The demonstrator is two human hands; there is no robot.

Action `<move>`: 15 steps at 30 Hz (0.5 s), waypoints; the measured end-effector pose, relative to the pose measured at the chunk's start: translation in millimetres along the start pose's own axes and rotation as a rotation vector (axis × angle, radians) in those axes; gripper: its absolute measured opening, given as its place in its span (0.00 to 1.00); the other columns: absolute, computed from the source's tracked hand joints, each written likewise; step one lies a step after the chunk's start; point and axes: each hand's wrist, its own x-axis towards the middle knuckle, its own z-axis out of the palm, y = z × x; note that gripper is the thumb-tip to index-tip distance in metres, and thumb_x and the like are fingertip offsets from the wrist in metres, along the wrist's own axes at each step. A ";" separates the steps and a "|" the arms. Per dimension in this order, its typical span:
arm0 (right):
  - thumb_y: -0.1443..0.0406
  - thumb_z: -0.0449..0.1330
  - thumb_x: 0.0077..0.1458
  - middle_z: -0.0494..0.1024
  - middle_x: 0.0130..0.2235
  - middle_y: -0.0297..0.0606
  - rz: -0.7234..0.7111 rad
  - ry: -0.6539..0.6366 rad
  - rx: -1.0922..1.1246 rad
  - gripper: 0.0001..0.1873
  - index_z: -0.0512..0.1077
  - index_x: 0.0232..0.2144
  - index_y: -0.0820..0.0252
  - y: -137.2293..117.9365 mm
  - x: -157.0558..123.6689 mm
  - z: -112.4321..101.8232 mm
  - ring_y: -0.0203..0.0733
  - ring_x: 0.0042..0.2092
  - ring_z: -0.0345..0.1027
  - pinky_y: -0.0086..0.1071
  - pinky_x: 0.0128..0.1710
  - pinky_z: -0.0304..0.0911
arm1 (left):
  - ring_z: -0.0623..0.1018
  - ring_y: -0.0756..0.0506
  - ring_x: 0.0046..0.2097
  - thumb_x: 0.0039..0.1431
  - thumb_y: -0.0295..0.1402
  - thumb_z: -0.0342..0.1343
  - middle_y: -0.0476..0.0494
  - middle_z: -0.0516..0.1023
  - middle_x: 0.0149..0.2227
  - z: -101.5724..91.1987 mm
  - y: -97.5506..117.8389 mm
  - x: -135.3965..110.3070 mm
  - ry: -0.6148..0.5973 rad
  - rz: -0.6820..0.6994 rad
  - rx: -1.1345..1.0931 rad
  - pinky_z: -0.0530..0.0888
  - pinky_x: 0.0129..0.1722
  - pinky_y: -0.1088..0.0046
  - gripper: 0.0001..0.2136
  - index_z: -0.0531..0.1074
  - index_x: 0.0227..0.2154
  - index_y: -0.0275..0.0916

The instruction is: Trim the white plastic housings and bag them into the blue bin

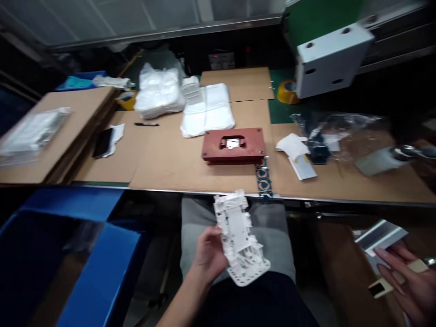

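Note:
Between the fingers and thumb of my left hand [211, 252] is a white molded plastic frame [238, 227] with ribs, slots and a rounded, perforated lower end. It is tilted above my lap, just below the table edge. At the lower right, my right hand [405, 277] has its fingers around a shiny silver-and-white flat part [379, 236]. Cream-colored pieces [380, 288], one with a dark window, show beside these fingers; their exact kind is unclear. In front of me on the table stands a red block fixture [218, 150] with a recessed middle. A strip of circuit boards [264, 181] sticks out beside it.
Packs of white bags [160, 91] and a stack of white sheets [207, 111] are at the back. Cardboard sheets [78, 109], a phone [103, 143] and a blue bin [102, 268] are at left. Clear plastic [357, 131] and a tape roll [288, 91] lie right.

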 end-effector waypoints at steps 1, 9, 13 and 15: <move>0.57 0.77 0.30 0.81 0.47 0.42 0.002 -0.134 -0.031 0.35 0.77 0.45 0.53 -14.9 -23.7 26.8 0.50 0.44 0.78 0.29 0.29 0.76 | 0.80 0.30 0.50 0.46 0.31 0.57 0.38 0.85 0.39 0.5 -4.9 -1.4 0.013 0.023 -0.009 0.68 0.57 0.50 0.14 0.79 0.37 0.36; 0.51 0.65 0.53 0.79 0.50 0.39 -0.554 -0.747 -0.563 0.27 0.72 0.55 0.49 -56.3 -181.2 191.8 0.53 0.50 0.74 0.42 0.48 0.72 | 0.77 0.37 0.54 0.53 0.27 0.62 0.42 0.81 0.50 1.7 -24.3 -24.3 0.060 0.181 -0.014 0.68 0.57 0.61 0.25 0.71 0.56 0.42; 0.51 0.61 0.59 0.77 0.51 0.42 -0.672 -0.760 -0.610 0.24 0.70 0.56 0.50 -42.5 -193.8 202.0 0.53 0.50 0.73 0.43 0.47 0.71 | 0.76 0.37 0.56 0.56 0.27 0.60 0.42 0.80 0.51 -3.7 -23.5 -27.1 0.059 0.204 -0.025 0.67 0.59 0.61 0.21 0.72 0.54 0.40; 0.52 0.60 0.61 0.76 0.52 0.42 -0.707 -0.765 -0.603 0.24 0.70 0.56 0.52 -39.5 -197.3 201.8 0.52 0.52 0.72 0.41 0.49 0.71 | 0.77 0.37 0.55 0.56 0.26 0.60 0.41 0.81 0.50 -6.8 -22.5 -27.1 0.056 0.197 -0.034 0.66 0.60 0.59 0.21 0.72 0.53 0.39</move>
